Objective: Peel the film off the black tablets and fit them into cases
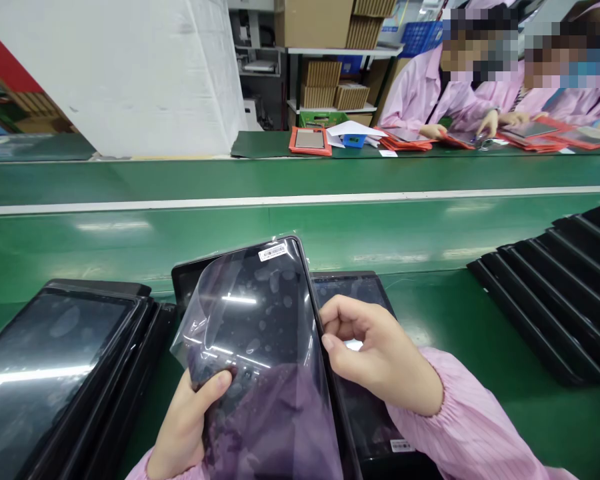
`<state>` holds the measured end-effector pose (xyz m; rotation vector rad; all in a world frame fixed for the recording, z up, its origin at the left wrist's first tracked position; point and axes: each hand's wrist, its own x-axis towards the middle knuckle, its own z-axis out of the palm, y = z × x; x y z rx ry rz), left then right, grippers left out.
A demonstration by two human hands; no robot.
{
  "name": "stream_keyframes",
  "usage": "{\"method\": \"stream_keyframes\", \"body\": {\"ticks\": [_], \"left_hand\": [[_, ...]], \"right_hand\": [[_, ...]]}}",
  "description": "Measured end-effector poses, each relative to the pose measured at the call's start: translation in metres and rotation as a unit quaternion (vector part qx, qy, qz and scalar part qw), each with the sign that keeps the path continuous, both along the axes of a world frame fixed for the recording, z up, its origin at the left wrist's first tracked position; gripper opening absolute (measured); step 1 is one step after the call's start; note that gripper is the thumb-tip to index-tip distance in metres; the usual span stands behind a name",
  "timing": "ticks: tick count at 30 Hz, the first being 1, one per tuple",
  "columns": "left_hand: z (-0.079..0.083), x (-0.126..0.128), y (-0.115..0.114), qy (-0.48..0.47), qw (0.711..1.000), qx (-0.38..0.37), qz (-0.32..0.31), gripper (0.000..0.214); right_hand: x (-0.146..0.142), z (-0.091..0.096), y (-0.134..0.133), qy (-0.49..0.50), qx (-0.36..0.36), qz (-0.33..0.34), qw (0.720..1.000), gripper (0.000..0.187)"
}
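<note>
Head view: the only containers close by are the black trays [555,293] on the right, ribbed, glossy and laid overlapping in a slanted row; whether they hold anything cannot be made out. Cardboard boxes [310,20] sit closed on a shelf far behind.

The tablet [270,360] stands tilted up at the lower middle, just in front of the person, a flat dark slab with rounded corners. A clear film [205,327] covers it, bubbled and shiny, and its left edge curls away from the glass. A white barcode sticker [273,251] sits near the top. The left hand [185,427] is clamped on the tablet's lower left, thumb pressed on the front. The right hand [380,357] has its fingers bunched together and pinching at the tablet's right edge.

A second tablet [355,293] lies flat beneath, partly hidden by the right hand. A stack of dark tablets [55,360] lies to the left. Beyond runs the smooth green belt [280,227]. Across it, people in pink sleeves [420,87] handle orange-red cases [310,140]
</note>
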<state>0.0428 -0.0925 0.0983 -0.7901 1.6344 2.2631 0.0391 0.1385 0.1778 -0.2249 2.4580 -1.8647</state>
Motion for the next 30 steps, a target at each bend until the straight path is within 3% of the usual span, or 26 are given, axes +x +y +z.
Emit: {"method": "stream_keyframes", "body": {"ticks": [4,11,15,21,27,30], "left_hand": [[0.0023,0.0004,0.0014,-0.001,1.000,0.002,0.008,0.068],[0.0052,0.0002,0.0032,-0.008,1.000,0.005,0.006,0.069],[0.0021,-0.0011,0.0006,-0.003,1.000,0.018,-0.001,0.071],[0.0029,-0.0009,0.0008,-0.008,1.000,0.027,-0.011,0.073],[0.0041,-0.0017,0.0016,-0.010,1.000,0.027,-0.010,0.076],[0.0024,-0.0019,0.0012,-0.001,1.000,0.018,-0.008,0.077]], "right_hand": [[0.0009,0.0006,0.0011,0.000,-0.016,0.025,1.000,0.018],[0.0015,0.0009,0.0007,-0.011,-0.010,-0.001,1.000,0.009],[0.0010,0.0029,0.0007,-0.002,-0.019,0.027,0.999,0.020],[-0.0017,-0.0006,-0.0016,-0.002,-0.009,-0.009,1.000,0.010],[0.0000,0.0011,0.0009,0.020,-0.009,0.023,0.999,0.020],[-0.0010,0.0006,0.0005,0.017,-0.001,-0.001,1.000,0.015]]}}
